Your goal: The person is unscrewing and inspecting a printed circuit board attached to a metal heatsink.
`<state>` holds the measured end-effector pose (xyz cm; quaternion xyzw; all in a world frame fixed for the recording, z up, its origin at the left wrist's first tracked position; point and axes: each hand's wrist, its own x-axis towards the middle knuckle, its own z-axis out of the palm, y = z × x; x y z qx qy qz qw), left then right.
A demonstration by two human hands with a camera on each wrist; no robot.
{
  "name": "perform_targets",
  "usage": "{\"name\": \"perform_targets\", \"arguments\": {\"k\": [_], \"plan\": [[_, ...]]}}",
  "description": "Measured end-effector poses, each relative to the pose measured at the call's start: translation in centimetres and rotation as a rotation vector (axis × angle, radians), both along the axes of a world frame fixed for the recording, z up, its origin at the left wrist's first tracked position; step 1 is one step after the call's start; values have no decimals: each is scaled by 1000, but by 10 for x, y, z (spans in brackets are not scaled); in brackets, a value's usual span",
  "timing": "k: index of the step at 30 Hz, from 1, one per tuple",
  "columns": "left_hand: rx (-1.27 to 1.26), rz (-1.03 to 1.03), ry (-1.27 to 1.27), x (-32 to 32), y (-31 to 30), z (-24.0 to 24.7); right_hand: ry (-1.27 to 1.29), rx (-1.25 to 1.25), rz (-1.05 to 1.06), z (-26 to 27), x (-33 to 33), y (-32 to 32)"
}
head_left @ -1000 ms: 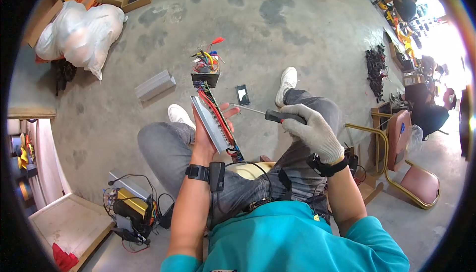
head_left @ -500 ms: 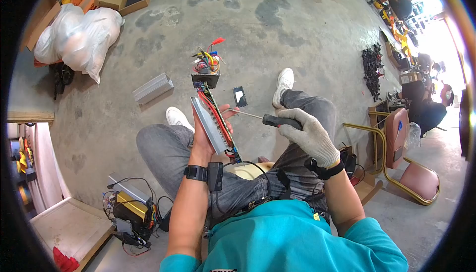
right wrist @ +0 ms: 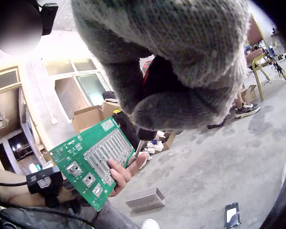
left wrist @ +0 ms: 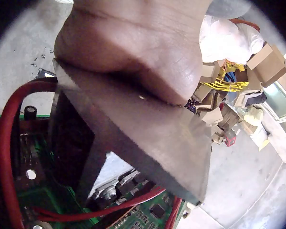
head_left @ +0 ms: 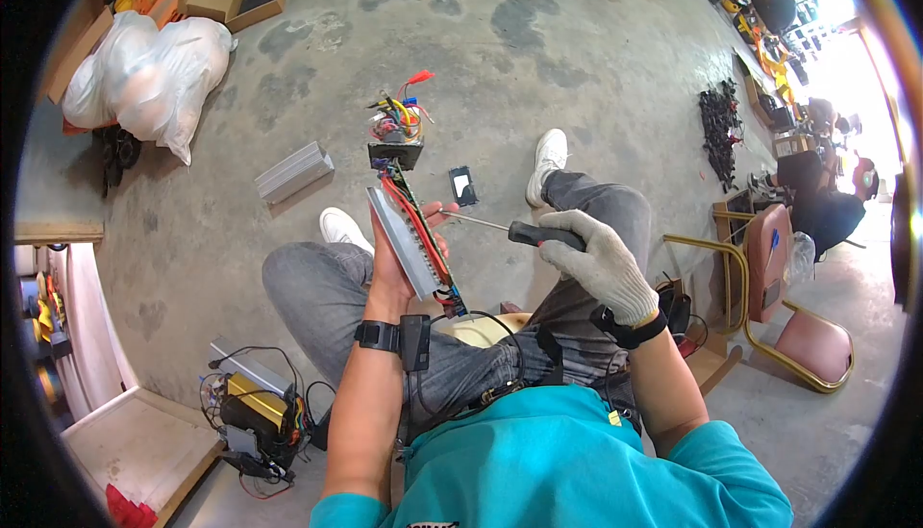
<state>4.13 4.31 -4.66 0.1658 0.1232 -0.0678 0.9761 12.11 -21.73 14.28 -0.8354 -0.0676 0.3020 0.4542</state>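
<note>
My right hand (head_left: 604,264) grips the screwdriver (head_left: 546,237), tip close by my left hand (head_left: 387,283), and that one's gripping the circuit board (right wrist: 96,164), palm against its heatsink (left wrist: 152,129). If the shaft slips, I could jab those fingers!

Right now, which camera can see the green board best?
The right wrist view: the green board's broad face shows there, with only the left hand's fingers over one edge. The head view shows it as a thin strip, nearly edge-on. The left wrist view shows just parts, behind a metal piece and red wires.
</note>
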Motion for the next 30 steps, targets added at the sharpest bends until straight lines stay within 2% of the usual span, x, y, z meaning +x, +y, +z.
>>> {"name": "perform_targets", "arguments": {"k": [21,24,30], "plan": [[-14,14,-7,-1,0,0,155,73,-116,-2,-2,0],[-8,16,-2,0,0,1,142,35,-96,-3,-3,0],[28,0,28,2,-1,7,-82,-69,-13,-3,-7,-1]]}}
